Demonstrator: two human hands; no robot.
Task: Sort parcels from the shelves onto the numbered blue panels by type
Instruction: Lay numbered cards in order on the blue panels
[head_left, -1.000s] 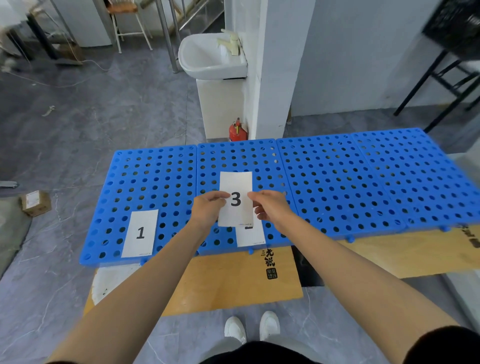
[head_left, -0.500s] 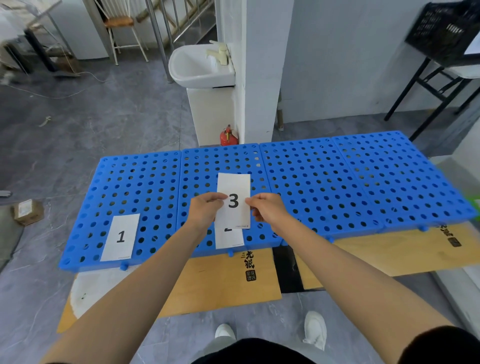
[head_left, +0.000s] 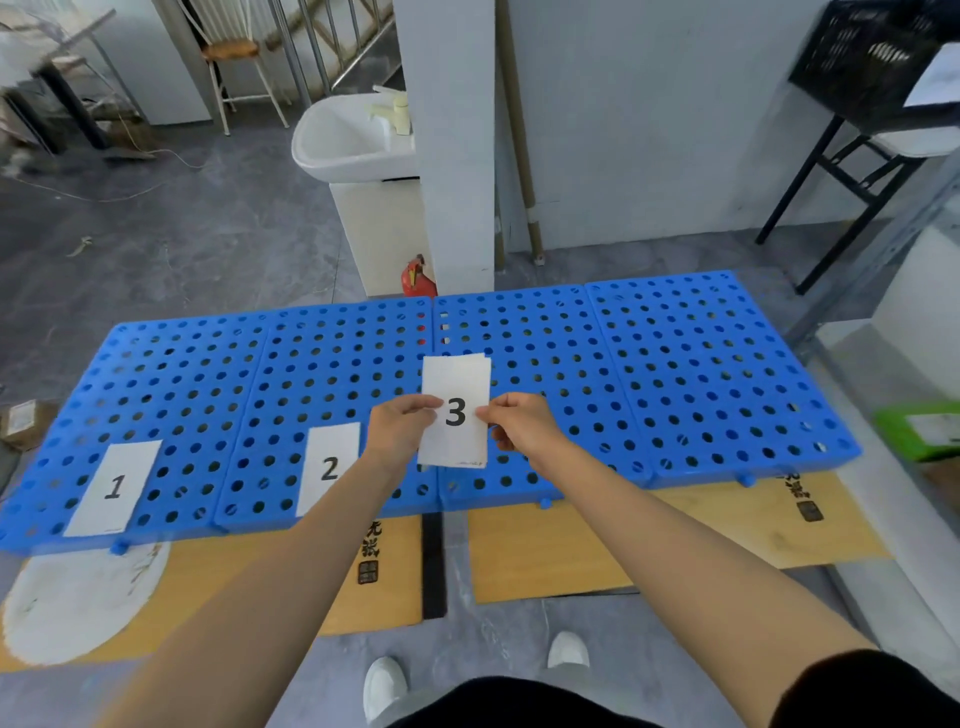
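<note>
Mid-frame: four blue panels, three number cards.
Lying flat: card 1, card 2; fingers of left hand and right hand pinch card 3.

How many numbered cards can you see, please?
3. Card 1 lies on the leftmost blue panel, card 2 on the next; left hand and right hand pinch card 3; another may hide behind it.

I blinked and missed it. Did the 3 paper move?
Yes. The 3 paper moved right: it covered the 2 paper before, now it's right of it.
</note>
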